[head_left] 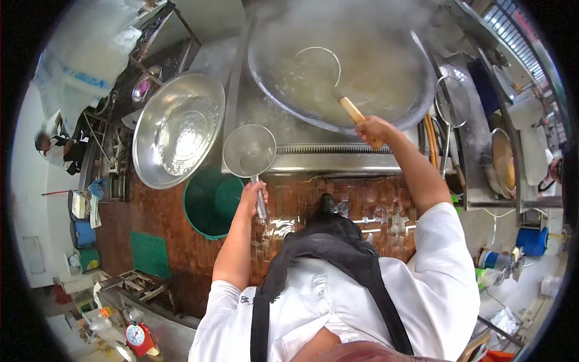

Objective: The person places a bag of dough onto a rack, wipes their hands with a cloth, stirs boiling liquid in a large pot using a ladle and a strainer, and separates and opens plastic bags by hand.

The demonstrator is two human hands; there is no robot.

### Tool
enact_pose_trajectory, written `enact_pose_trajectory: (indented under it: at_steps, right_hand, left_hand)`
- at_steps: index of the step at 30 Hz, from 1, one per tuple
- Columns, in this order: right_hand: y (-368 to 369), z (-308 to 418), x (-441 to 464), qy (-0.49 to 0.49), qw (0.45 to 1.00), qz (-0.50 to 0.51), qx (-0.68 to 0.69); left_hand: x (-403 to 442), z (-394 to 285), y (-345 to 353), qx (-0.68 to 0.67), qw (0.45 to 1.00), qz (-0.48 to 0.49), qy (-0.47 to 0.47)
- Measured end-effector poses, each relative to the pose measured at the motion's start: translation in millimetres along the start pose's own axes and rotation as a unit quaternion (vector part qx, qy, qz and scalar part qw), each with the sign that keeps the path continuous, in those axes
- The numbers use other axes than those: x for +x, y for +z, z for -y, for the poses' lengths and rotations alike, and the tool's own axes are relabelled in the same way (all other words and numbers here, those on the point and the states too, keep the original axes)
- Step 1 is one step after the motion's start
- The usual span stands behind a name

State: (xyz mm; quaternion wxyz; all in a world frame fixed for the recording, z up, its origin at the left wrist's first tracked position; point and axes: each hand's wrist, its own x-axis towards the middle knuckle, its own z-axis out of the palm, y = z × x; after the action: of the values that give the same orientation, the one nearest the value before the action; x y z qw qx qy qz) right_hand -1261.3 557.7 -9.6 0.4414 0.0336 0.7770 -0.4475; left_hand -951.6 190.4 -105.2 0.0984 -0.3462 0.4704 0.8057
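My left hand (252,196) is wrapped round the metal handle of a round mesh strainer (248,151), held level over the front left edge of the stove. In my right hand (375,131) is the wooden handle of a skimmer (351,110). Its round metal rim breaks the surface of the cloudy, steaming liquid in a very large wok (278,101); the rest of the head is hidden under the liquid. Left of the stove sits a wide steel basin (149,130), shiny inside. Below it stands a dark green bucket (205,208).
Right of the wok a second long-handled strainer (452,102) rests beside wooden handles (431,142). A metal pan (502,160) stands farther right. A green mat (149,253) lies on the wet brown floor (386,217). At lower left is a red scale (140,339).
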Motion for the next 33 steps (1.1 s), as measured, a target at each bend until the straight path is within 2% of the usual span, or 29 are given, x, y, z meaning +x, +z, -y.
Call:
enact_pose_trajectory:
  at_steps: [2,5,10,13,14,15,17,18,21,25,26,29,30,33]
  right_hand:
    - [33,-4,-36,-0.035,0.997,0.014,0.066]
    - [70,-26,-71,-0.074,0.993,-0.019,0.094]
    - [131,-31,-159,-0.104,0.991,-0.037,0.071]
    - [179,-55,-195,-0.138,0.985,-0.100,0.004]
    - [197,-65,-203,-0.142,0.977,-0.139,-0.075]
    - [214,-79,-207,-0.146,0.961,-0.177,-0.153]
    - [248,-147,-165,-0.183,0.889,-0.277,-0.315]
    - [251,-172,-146,-0.168,0.883,-0.282,-0.337]
    - [235,-179,-142,-0.212,0.860,-0.281,-0.370]
    - [180,-166,-160,-0.269,0.878,-0.279,-0.282]
    - [167,-163,-169,-0.237,0.894,-0.289,-0.246]
    - [108,-192,-154,-0.294,0.904,-0.304,-0.057]
    - [88,-177,-178,-0.233,0.934,-0.243,0.120]
    - [-5,-196,-185,-0.220,0.916,-0.333,0.023]
  left_hand:
    - [-13,8,-10,-0.001,1.000,0.009,0.008]
    - [-37,25,-32,-0.018,0.999,0.020,0.021]
    - [-78,35,-52,-0.034,0.996,0.058,0.060]
    - [-97,37,-54,-0.005,0.996,0.056,0.064]
    - [-101,38,-51,-0.011,0.996,0.054,0.063]
    - [-107,41,-49,-0.016,0.997,0.053,0.062]
    - [-115,47,-44,-0.021,0.997,0.050,0.058]
    - [-115,50,-40,-0.021,0.997,0.049,0.057]
    - [-123,57,-27,-0.026,0.997,0.038,0.059]
    - [-127,66,-9,-0.034,0.996,0.022,0.073]
    - [-127,70,-7,-0.028,0.997,0.006,0.075]
    - [-131,81,4,-0.030,0.997,-0.034,0.061]
    - [-136,82,10,-0.030,0.997,-0.050,0.043]
    - [-141,95,30,-0.051,0.992,-0.060,0.097]
